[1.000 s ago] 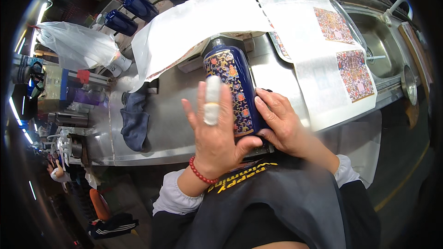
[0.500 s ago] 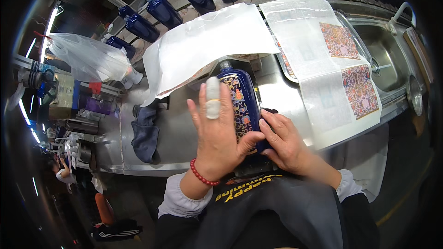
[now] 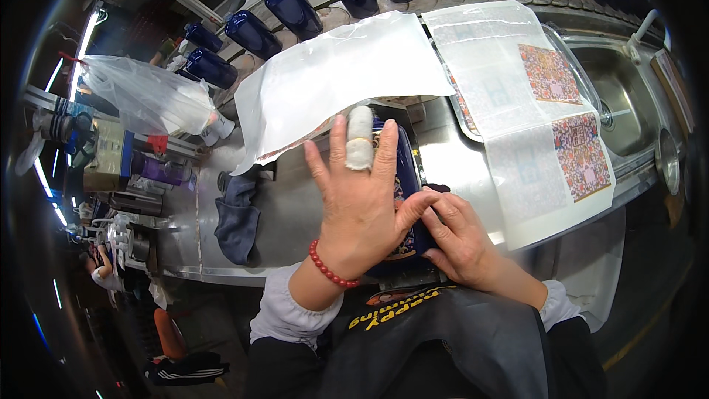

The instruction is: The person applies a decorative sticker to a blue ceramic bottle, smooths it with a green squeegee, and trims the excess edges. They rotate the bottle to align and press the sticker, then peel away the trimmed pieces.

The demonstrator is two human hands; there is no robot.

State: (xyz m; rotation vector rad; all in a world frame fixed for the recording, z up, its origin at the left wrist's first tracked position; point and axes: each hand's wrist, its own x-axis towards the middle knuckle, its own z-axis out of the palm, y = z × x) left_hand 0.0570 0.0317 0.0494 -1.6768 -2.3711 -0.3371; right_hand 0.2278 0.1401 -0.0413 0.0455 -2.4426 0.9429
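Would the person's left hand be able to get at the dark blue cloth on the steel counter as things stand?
Probably yes. The left hand lies flat on the blue bottle, and the dark blue cloth sits just to its left on the steel counter, with nothing between them.

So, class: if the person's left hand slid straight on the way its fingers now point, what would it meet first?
The left hand lies flat on the dark blue bottle, fingers pointing away from the body. Straight on, it would probably first meet the curled white sheet, though depth is unclear.
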